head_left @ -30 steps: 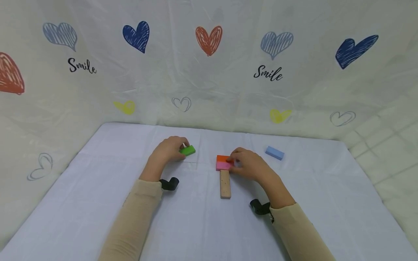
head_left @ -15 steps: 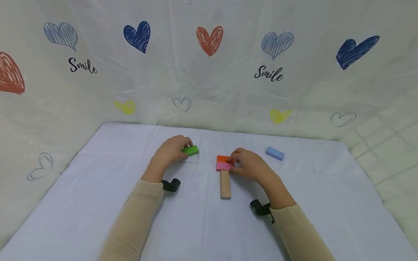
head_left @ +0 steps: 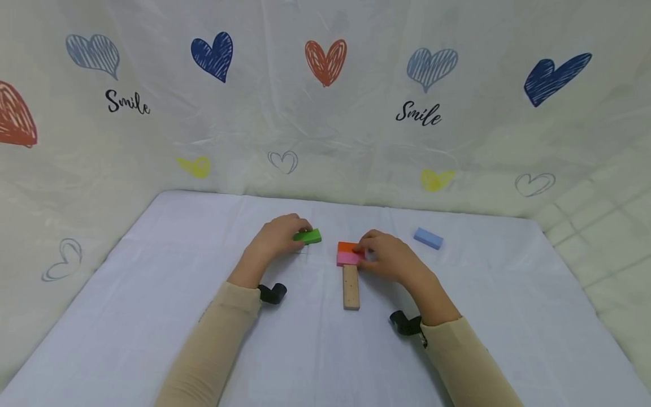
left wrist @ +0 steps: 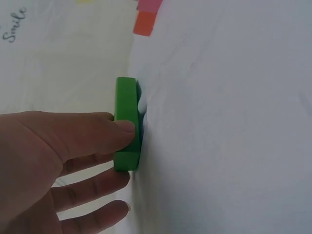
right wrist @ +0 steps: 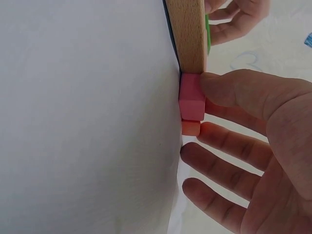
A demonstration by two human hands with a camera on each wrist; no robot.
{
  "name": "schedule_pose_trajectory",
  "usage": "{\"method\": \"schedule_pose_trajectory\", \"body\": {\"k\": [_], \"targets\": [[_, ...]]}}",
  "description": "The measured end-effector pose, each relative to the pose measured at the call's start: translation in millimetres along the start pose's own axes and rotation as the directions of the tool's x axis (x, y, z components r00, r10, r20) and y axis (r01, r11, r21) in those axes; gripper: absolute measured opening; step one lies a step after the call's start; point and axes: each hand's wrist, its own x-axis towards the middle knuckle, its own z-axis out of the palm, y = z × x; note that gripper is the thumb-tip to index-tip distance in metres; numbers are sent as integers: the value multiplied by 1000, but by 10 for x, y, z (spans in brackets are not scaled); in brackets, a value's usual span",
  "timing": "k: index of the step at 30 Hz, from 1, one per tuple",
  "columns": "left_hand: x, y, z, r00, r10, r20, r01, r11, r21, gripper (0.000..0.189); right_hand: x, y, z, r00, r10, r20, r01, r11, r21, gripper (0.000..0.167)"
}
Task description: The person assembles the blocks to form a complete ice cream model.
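Note:
My left hand (head_left: 274,237) pinches a green wooden block (head_left: 312,236) between thumb and fingers. In the left wrist view the thumb presses the near face of the green block (left wrist: 126,97), fingers behind it. To its right lie an orange block (head_left: 346,247) and a pink block (head_left: 347,259), long sides together, the orange one farther away. My right hand (head_left: 389,255) holds this pair at its right end, with the thumb on the pink block (right wrist: 191,100) and fingertips at the orange block (right wrist: 190,128). A natural-wood block (head_left: 351,288) points toward me, its far end against the pink one.
A light blue block (head_left: 428,238) lies apart, beyond and right of my right hand. The white-covered table (head_left: 305,350) ends at a pale wall sheet (head_left: 356,130) printed with hearts. Black wrist cameras sit at both cuffs.
My left hand has moved right with the green block, bringing it closer to the orange and pink pair. My right hand and the other blocks have stayed in place.

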Motion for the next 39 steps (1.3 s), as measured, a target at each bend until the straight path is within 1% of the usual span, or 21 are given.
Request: {"method": "schedule_pose_trajectory", "body": {"k": [5, 12, 18, 25, 31, 39], "targets": [[8, 56, 8, 1000, 9, -12, -9, 1000, 22, 36, 6, 6, 4, 1000, 9, 7, -9, 1000, 4, 30], [20, 96, 40, 1000, 18, -11, -17, 999, 48, 37, -7, 16, 22, 1000, 16, 10, -16, 1000, 12, 30], [12, 129, 42, 999, 30, -17, -29, 998, 49, 38, -15, 0, 8, 1000, 4, 0, -4, 1000, 8, 29], [31, 157, 101, 999, 51, -10, -50, 997, 59, 39, -21, -7, 11, 1000, 12, 12, -12, 1000, 3, 30], [37, 196, 135, 997, 79, -23, -78, 995, 62, 38, -4, -3, 4, 1000, 14, 11, -14, 1000, -6, 31], [49, 238, 154, 996, 83, -22, -81, 993, 83, 39, -2, 6, 4, 1000, 13, 11, -13, 1000, -12, 31]]}}
